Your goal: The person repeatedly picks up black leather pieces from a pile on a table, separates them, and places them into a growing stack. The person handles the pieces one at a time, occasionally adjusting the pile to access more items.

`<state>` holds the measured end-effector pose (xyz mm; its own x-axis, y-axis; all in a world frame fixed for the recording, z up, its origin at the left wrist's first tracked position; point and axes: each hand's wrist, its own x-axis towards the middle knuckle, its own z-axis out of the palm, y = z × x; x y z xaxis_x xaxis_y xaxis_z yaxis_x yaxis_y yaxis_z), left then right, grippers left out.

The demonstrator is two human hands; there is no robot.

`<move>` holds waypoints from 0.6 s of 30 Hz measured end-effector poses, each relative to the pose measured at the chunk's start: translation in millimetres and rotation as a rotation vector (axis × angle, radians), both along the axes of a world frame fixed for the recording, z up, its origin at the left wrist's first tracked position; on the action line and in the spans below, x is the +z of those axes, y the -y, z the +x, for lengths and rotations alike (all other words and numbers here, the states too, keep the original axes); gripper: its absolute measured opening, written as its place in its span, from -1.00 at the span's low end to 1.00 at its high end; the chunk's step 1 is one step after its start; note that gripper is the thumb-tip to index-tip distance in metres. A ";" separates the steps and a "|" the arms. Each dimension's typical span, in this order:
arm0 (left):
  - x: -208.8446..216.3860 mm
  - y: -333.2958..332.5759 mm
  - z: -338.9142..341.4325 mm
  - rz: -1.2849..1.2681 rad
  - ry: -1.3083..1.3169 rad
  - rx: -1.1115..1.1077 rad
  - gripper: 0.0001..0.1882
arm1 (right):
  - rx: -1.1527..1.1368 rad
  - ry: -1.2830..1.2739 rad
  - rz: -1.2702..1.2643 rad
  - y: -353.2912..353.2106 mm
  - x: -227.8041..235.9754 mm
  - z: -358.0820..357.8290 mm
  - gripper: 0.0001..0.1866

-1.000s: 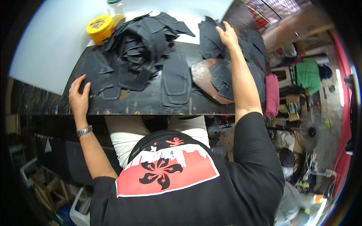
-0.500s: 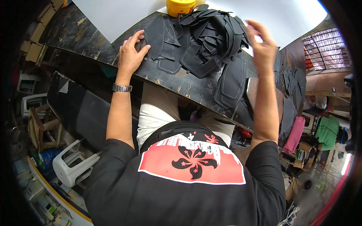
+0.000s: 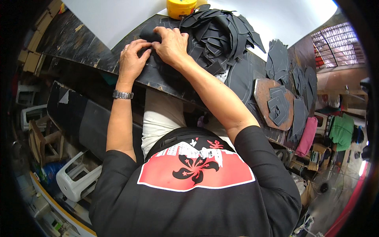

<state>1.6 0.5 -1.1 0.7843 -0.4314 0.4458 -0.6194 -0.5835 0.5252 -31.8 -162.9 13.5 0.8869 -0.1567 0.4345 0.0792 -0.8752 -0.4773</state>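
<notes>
Both my hands are close together at the left end of a heap of flat black cut pieces (image 3: 221, 33) on the dark worktable. My left hand (image 3: 132, 59), with a metal watch at the wrist, has its thumb and forefinger drawn together at the edge of a black cut piece (image 3: 148, 33). My right hand (image 3: 172, 44) reaches across from the right, its bent fingers and thumb on the same piece. Its palm side is hidden, and the dark piece hardly stands out from the table. Pale outlines mark some of the pieces.
A yellow tub (image 3: 181, 10) stands behind the heap, beside large white sheets (image 3: 112, 17). To the right, a brown board (image 3: 262, 98) carries stacked black pieces (image 3: 278, 106), with more pieces (image 3: 277, 59) around it. White plastic stools (image 3: 79, 177) stand low at the left.
My right hand has swung left from the far right of the heap to beside my left hand. The brown board and its stack are now uncovered. My left hand's fingers have drawn together.
</notes>
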 end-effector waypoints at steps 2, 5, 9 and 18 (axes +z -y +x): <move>0.5 0.1 -0.5 -0.006 0.031 -0.025 -0.74 | -0.020 0.000 0.095 4.1 3.2 2.4 -0.65; 1.4 -0.2 0.1 0.001 0.034 -0.039 -0.71 | 0.114 0.156 0.227 20.4 18.9 -9.7 -0.71; 0.4 -0.7 -0.7 -0.020 -0.027 -0.016 -0.65 | 0.189 0.431 0.070 105.0 64.6 -45.7 -0.65; -1.8 -0.1 0.7 0.044 0.015 -0.011 -0.69 | -0.530 0.351 0.201 343.0 59.5 -155.0 -0.70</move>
<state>2.4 0.7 -2.9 0.7729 -0.4594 0.4376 -0.6334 -0.5988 0.4901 -186.7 -505.9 72.9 0.4792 -0.6405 0.6001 -0.1567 -0.7352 -0.6595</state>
